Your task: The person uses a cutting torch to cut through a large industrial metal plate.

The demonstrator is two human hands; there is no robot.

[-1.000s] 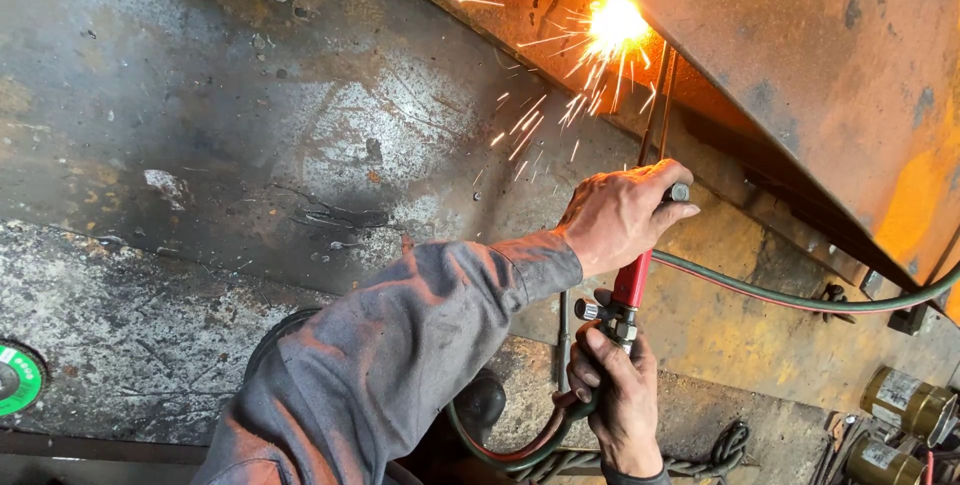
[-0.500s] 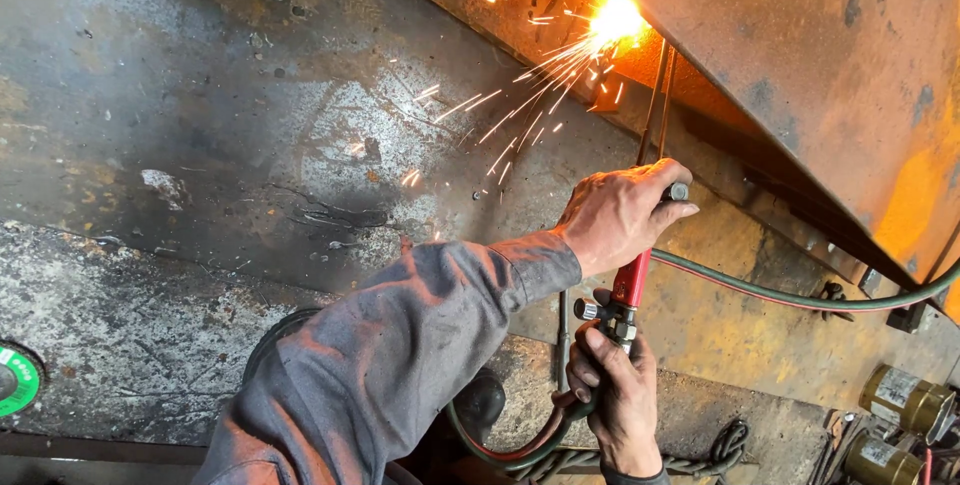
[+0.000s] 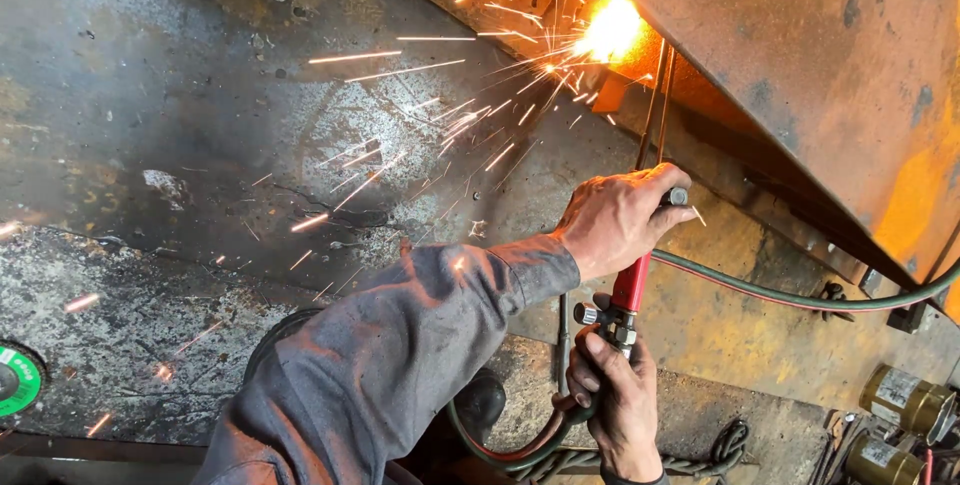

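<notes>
Up under the rusty steel beam (image 3: pixel 820 75) we've got the cutting torch (image 3: pixel 632 280) burning, flame (image 3: pixel 610 27) white-hot at the edge and sparks (image 3: pixel 440 115) raking across the scorched steel plate (image 3: pixel 180 125). Our left hand (image 3: pixel 618 217) is closed firmly around the red handle's upper end; our right hand (image 3: pixel 615 407) is curled shut at the valve end below. Sparks are landing on the grey sleeve (image 3: pixel 400 365) and flying towards the hoses (image 3: pixel 800 295), which we judge could scorch or burn through. We can't see the tip itself, lost in glare, and the gas cylinders (image 3: pixel 900 415) are cut off at the frame edge.
</notes>
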